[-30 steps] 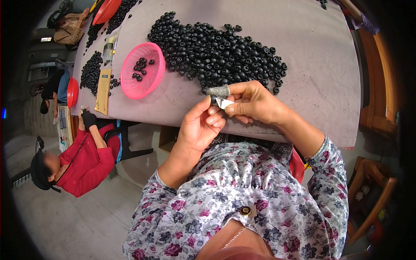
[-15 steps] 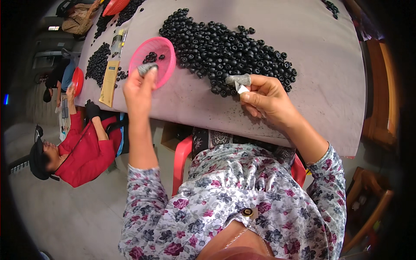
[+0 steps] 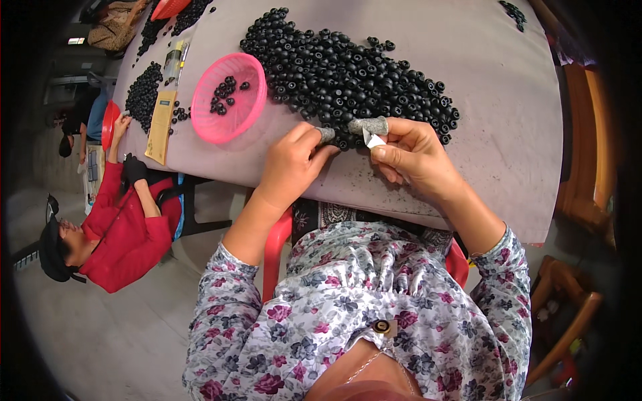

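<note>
The left hand (image 3: 293,164), over the basket (image 3: 245,121) half a second ago, is now at the near edge of the pile (image 3: 348,73) of black beads, thumb and grey-covered forefinger close together; whether a bead is between them cannot be told. In this inspector's judgement, the change puts the beads within its reach. The right hand (image 3: 418,154), little changed, pinches a white piece (image 3: 376,142) at the pile's near edge, and its grey finger cover (image 3: 368,126) obscures some beads there. The pink basket, holding a few beads, stands just left of the pile. Farther left of the pile are a tan envelope (image 3: 160,130), a second heap (image 3: 142,93) and a co-worker in red (image 3: 130,250). Nothing visible blocks the left hand from the pile.
</note>
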Action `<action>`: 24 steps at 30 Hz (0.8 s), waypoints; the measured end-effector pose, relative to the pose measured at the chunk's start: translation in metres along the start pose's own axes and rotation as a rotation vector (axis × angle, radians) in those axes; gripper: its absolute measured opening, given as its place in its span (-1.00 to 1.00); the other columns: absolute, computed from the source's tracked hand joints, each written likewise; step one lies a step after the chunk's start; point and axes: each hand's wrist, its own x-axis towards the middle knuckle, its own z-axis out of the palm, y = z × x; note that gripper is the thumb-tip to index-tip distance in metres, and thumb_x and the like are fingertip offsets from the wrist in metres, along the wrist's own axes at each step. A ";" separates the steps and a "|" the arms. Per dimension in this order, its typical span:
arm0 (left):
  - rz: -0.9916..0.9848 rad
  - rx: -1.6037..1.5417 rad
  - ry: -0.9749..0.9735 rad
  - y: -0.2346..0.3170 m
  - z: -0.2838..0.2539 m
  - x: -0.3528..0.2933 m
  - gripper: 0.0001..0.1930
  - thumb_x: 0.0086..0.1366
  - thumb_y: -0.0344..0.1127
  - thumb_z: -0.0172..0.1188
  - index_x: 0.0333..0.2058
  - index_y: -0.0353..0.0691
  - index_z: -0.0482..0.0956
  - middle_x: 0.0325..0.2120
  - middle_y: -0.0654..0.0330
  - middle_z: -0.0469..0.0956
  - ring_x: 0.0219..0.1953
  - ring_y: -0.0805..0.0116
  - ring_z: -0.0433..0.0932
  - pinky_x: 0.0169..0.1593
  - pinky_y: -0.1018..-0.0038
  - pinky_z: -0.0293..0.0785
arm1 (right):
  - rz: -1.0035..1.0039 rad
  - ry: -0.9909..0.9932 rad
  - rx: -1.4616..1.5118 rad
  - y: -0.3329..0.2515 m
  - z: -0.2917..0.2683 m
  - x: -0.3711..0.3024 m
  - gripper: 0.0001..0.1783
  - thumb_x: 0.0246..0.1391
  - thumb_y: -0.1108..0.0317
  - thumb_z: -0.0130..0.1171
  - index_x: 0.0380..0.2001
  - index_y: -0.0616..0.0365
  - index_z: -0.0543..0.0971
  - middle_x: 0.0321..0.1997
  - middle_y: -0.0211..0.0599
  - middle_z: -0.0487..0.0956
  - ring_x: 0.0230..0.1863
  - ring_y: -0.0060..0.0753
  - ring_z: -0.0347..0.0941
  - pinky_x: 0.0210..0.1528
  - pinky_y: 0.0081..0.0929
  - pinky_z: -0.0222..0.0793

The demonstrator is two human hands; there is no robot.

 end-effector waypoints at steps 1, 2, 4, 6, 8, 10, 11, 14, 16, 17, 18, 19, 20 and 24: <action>0.003 0.015 -0.013 -0.001 -0.001 0.000 -0.82 0.11 -0.37 0.38 -0.36 -0.25 0.56 -0.42 0.11 0.50 -0.45 0.05 0.53 -0.38 0.23 0.45 | -0.002 0.005 -0.002 -0.001 0.001 -0.001 -0.81 0.21 0.41 0.20 -0.14 0.25 0.59 -0.57 -0.56 0.48 -0.64 -0.81 0.33 -0.65 -0.77 0.15; 0.006 0.029 -0.026 -0.002 -0.002 0.000 -0.81 0.11 -0.36 0.38 -0.37 -0.26 0.55 -0.43 0.11 0.49 -0.45 0.04 0.53 -0.38 0.22 0.45 | 0.006 0.007 -0.007 0.000 0.002 0.000 -0.80 0.21 0.41 0.20 -0.13 0.25 0.59 -0.57 -0.56 0.48 -0.64 -0.80 0.33 -0.65 -0.77 0.15; 0.016 0.067 -0.053 -0.003 -0.004 0.000 -0.81 0.10 -0.36 0.38 -0.38 -0.26 0.54 -0.44 0.10 0.48 -0.44 0.02 0.53 -0.37 0.20 0.45 | 0.022 0.009 -0.027 -0.001 0.001 0.001 -0.79 0.21 0.41 0.20 -0.13 0.26 0.59 -0.58 -0.56 0.47 -0.63 -0.80 0.32 -0.64 -0.76 0.15; 0.024 0.125 -0.085 -0.002 -0.010 -0.003 -0.81 0.10 -0.36 0.37 -0.39 -0.26 0.53 -0.43 0.08 0.48 -0.43 -0.01 0.52 -0.36 0.19 0.46 | 0.017 0.017 -0.014 -0.003 0.003 0.000 -0.79 0.21 0.41 0.20 -0.12 0.25 0.60 -0.58 -0.56 0.48 -0.62 -0.80 0.32 -0.63 -0.76 0.16; 0.001 0.122 -0.042 0.000 -0.008 -0.007 -0.83 0.14 -0.37 0.35 -0.36 -0.26 0.54 -0.46 0.12 0.47 -0.45 0.13 0.54 -0.39 0.26 0.45 | 0.033 0.008 -0.041 -0.003 0.004 -0.001 -0.77 0.20 0.43 0.20 -0.08 0.24 0.59 -0.55 -0.55 0.49 -0.61 -0.80 0.32 -0.62 -0.77 0.17; -0.106 -0.031 -0.001 0.007 -0.004 -0.010 -0.87 0.19 -0.38 0.32 -0.35 -0.26 0.55 -0.48 0.18 0.48 -0.47 0.29 0.53 -0.42 0.35 0.44 | 0.067 -0.011 -0.107 -0.004 0.002 -0.001 -0.71 0.20 0.45 0.19 0.00 0.24 0.57 -0.51 -0.54 0.50 -0.60 -0.80 0.32 -0.60 -0.77 0.19; -0.200 -0.186 0.019 0.013 -0.002 -0.013 -0.89 0.22 -0.38 0.30 -0.34 -0.26 0.56 -0.49 0.22 0.48 -0.48 0.38 0.51 -0.42 0.40 0.42 | 0.051 -0.032 -0.098 -0.005 0.006 0.000 -0.67 0.20 0.46 0.19 0.04 0.23 0.56 -0.49 -0.54 0.51 -0.59 -0.80 0.32 -0.60 -0.77 0.19; -0.514 -0.960 0.068 0.025 0.011 -0.011 -0.92 0.28 -0.38 0.25 -0.32 -0.25 0.59 -0.50 0.32 0.50 -0.49 0.57 0.44 -0.42 0.54 0.37 | 0.040 -0.065 -0.126 -0.007 0.010 -0.004 -0.48 0.18 0.49 0.20 0.23 0.21 0.44 -0.41 -0.54 0.52 -0.55 -0.79 0.31 -0.55 -0.75 0.23; -0.711 -1.417 0.097 0.030 0.017 -0.011 -0.90 0.33 -0.34 0.22 -0.32 -0.24 0.59 -0.50 0.31 0.53 -0.51 0.54 0.42 -0.39 0.59 0.37 | 0.004 -0.093 -0.162 -0.004 0.011 -0.004 -0.48 0.18 0.49 0.20 0.22 0.22 0.43 -0.40 -0.54 0.53 -0.53 -0.78 0.32 -0.52 -0.73 0.26; -0.719 -1.488 0.065 0.032 0.019 -0.012 -0.89 0.33 -0.32 0.22 -0.33 -0.23 0.58 -0.51 0.30 0.53 -0.51 0.53 0.42 -0.39 0.58 0.37 | -0.015 -0.107 -0.179 -0.004 0.011 -0.005 -0.49 0.18 0.49 0.19 0.22 0.22 0.43 -0.40 -0.54 0.53 -0.52 -0.77 0.33 -0.50 -0.73 0.27; -0.727 -1.552 0.030 0.034 0.020 -0.014 -0.87 0.34 -0.31 0.22 -0.33 -0.23 0.58 -0.51 0.30 0.52 -0.51 0.52 0.43 -0.39 0.57 0.37 | 0.010 -0.142 -0.200 -0.006 0.009 -0.005 -0.48 0.18 0.49 0.19 0.22 0.23 0.42 -0.39 -0.52 0.54 -0.48 -0.76 0.35 -0.46 -0.70 0.28; -0.735 -1.616 -0.006 0.035 0.020 -0.014 -0.86 0.35 -0.29 0.21 -0.33 -0.23 0.57 -0.51 0.29 0.52 -0.50 0.51 0.43 -0.39 0.57 0.37 | 0.004 -0.140 -0.197 -0.007 0.009 -0.006 -0.50 0.18 0.49 0.19 0.20 0.23 0.43 -0.39 -0.52 0.54 -0.48 -0.76 0.35 -0.47 -0.70 0.28; -0.698 -1.673 -0.054 0.031 0.022 -0.015 -0.83 0.36 -0.25 0.20 -0.34 -0.21 0.56 -0.50 0.28 0.52 -0.50 0.48 0.44 -0.38 0.54 0.39 | -0.001 -0.138 -0.194 -0.008 0.011 -0.006 -0.52 0.18 0.48 0.19 0.19 0.24 0.44 -0.39 -0.52 0.54 -0.48 -0.76 0.35 -0.47 -0.70 0.28; -0.818 -1.752 -0.095 0.032 0.018 -0.013 -0.84 0.35 -0.24 0.21 -0.33 -0.20 0.56 -0.49 0.28 0.52 -0.50 0.49 0.45 -0.37 0.52 0.39 | 0.008 -0.138 -0.191 -0.003 0.008 -0.005 -0.59 0.18 0.47 0.20 0.11 0.26 0.48 -0.41 -0.50 0.55 -0.48 -0.75 0.36 -0.47 -0.70 0.29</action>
